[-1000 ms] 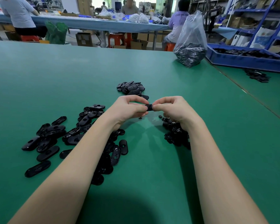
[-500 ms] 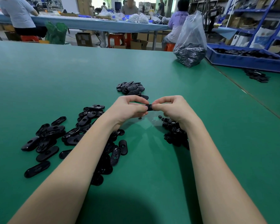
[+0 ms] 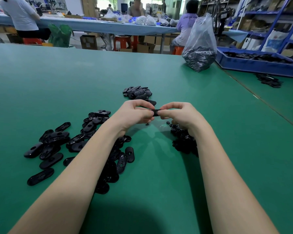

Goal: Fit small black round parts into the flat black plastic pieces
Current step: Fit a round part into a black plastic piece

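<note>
From the head view I see my left hand [image 3: 134, 115] and right hand [image 3: 179, 115] pinching one flat black piece [image 3: 155, 113] between them above the green bench [image 3: 227, 149], fingers curled around it. Loose flat pieces [image 3: 57, 141] lie left, small round parts [image 3: 183, 141] right.

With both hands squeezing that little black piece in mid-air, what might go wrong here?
The flat black piece is pinched above the green table between the left hand and right hand. If the fingers slip, a small round part may pop out and be hard to find among the dark pile of round parts. A dropped piece might also land among the unfinished flat pieces and get mixed in.
</note>
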Demonstrator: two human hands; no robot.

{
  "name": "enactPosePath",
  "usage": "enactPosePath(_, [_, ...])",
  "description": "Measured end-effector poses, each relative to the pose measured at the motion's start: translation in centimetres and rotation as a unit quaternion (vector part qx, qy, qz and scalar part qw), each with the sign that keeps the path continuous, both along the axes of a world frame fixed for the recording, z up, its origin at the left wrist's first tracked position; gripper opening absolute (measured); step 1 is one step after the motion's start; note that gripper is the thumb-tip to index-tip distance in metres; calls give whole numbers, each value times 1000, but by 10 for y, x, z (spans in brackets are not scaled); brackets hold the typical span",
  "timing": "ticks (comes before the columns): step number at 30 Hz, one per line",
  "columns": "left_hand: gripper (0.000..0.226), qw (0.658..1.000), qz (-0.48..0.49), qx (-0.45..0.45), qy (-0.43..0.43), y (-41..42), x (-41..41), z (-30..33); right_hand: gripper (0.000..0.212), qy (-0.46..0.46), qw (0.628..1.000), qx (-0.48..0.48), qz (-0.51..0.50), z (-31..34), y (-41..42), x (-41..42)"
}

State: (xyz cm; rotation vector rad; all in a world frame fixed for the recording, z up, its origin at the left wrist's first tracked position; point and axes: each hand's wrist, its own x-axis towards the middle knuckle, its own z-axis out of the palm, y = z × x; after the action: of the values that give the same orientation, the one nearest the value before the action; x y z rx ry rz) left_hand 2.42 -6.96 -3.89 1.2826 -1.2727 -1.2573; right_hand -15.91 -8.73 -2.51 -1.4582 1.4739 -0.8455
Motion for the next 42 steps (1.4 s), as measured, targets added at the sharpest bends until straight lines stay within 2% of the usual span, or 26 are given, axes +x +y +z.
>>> enactPosePath(6, [21,1000,-4,14,-2,2,-1,1,20,-3,1000,-6,13,0,3,0])
enactPosePath(12, [18,1000,4,17,-16,3,-1,3,19,-18,999,-14,25,-2,4,4])
enactPosePath(17, [15,1000,8,20,22,4,-1,5,20,-31,999,-5,35,-2,4,3])
enactPosePath(21, [16,1000,22,13,0,4,-2,6,15,-34,999,1,40,-3,2,3])
enactPosePath(26, [17,999,27,4,-34,5,-5,5,11,2,999,-27,28,-3,0,6])
enactPosePath(42, [15,999,35,-5,-41,4,-4,2,15,33,996,-82,13,-7,-2,13])
